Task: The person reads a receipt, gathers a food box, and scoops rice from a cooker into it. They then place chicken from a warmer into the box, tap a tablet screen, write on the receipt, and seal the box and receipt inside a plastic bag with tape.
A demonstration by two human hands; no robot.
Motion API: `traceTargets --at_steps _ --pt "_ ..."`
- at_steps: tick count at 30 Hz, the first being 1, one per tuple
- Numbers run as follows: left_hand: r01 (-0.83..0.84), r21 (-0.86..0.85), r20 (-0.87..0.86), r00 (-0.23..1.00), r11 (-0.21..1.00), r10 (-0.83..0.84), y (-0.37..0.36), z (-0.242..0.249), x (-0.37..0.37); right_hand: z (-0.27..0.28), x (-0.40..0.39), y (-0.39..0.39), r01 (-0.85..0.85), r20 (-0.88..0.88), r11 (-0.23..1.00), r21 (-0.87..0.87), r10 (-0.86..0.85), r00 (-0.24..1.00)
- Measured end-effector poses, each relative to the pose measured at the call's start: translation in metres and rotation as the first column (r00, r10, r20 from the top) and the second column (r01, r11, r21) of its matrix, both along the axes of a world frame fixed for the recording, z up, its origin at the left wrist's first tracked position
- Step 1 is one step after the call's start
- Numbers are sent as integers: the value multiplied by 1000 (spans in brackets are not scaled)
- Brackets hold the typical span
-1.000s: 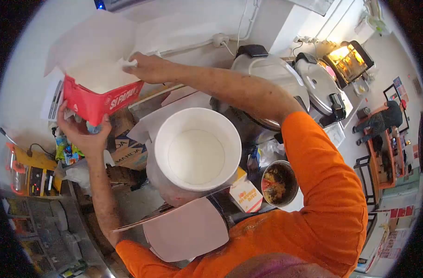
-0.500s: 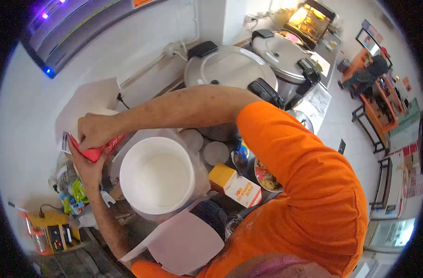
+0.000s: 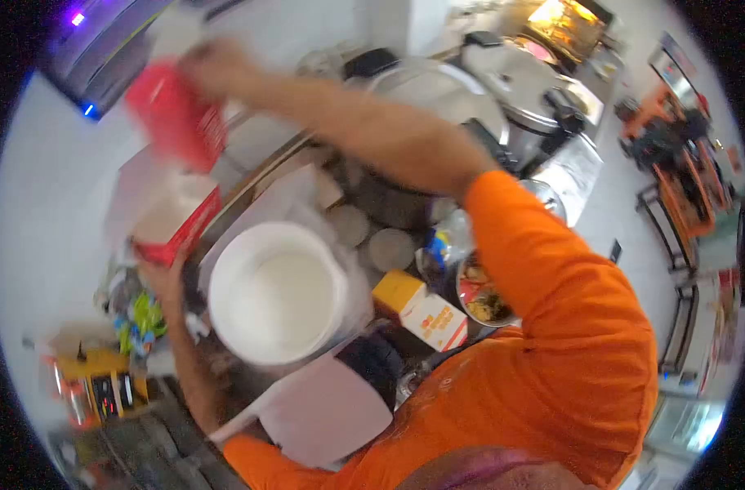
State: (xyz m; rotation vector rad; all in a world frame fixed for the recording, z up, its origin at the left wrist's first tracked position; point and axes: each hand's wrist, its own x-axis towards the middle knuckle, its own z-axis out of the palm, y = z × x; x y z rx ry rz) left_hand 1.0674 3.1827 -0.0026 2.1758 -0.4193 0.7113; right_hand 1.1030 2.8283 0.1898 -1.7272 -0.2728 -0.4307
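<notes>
My right hand [image 3: 205, 65] is raised high toward the wall at the back of the worktop, its grip closed on a red carton [image 3: 176, 114] — motion blur hides exactly how the fingers sit. That carton hangs tilted, its long axis running down and to the right. Straight below it my left hand [image 3: 164, 273] cups a second red box [image 3: 176, 216] from underneath, open top facing up, near the worktop's left edge. So the raised carton lies directly above the open box, with clear air between the two and the right arm reaching across over everything. Just to the right of the left hand stands a big white bucket [image 3: 274, 294], mouth open. Beyond it, cookers [image 3: 438, 94] crowd the back edge; an orange-and-white pack [image 3: 426, 314] lies near me.
</notes>
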Motion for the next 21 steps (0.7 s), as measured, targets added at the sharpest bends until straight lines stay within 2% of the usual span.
traceTargets --at_steps 1,2,3,4,5,7,8,10,13,15,16,18,19,21 --pt "-50 72 -33 998 996 53 4 -22 5 16 -18 -16 6 130 999 46 -12 991" --pt "-92 145 -68 992 985 102 4 -40 8 26 -5 -32 -123 -26 992 17 123 992" --pt "6 241 -168 985 970 36 4 -47 10 15 14 -55 -72 376 993 88 34 926" --pt "115 323 -271 962 939 -25 4 -55 13 28 -22 -65 -45 342 993 107 6 940" --pt "168 445 -284 958 880 -40 21 -72 25 47 -66 -76 -4 309 993 120 -33 950" --pt "57 711 -41 998 701 -40 81 -118 43 53 -109 -107 -52 267 960 276 -25 963" --pt "-47 748 104 994 662 -47 112 -137 46 53 -135 -119 -56 262 950 306 -27 965" --pt "-75 624 67 997 778 43 106 -112 -3 51 -198 -152 -16 241 931 365 -77 967" --pt "-177 408 66 984 896 164 81 -71 -103 9 -298 -223 170 183 828 535 -310 933" --pt "-264 354 117 964 897 237 67 -47 -177 -3 -377 -254 310 256 891 332 -401 880" --pt "-309 344 156 950 887 271 60 -38 -212 -19 -417 -285 526 181 828 195 -558 810" --pt "-406 359 257 909 840 329 46 -20 -274 -53 -497 -343 618 57 731 291 -658 751" --pt "-461 368 324 878 807 354 39 -11 -301 -61 -530 -364 508 11 681 527 -603 797" --pt "-561 374 462 803 739 376 20 9 -347 -48 -576 -379 693 -145 336 638 -832 536"
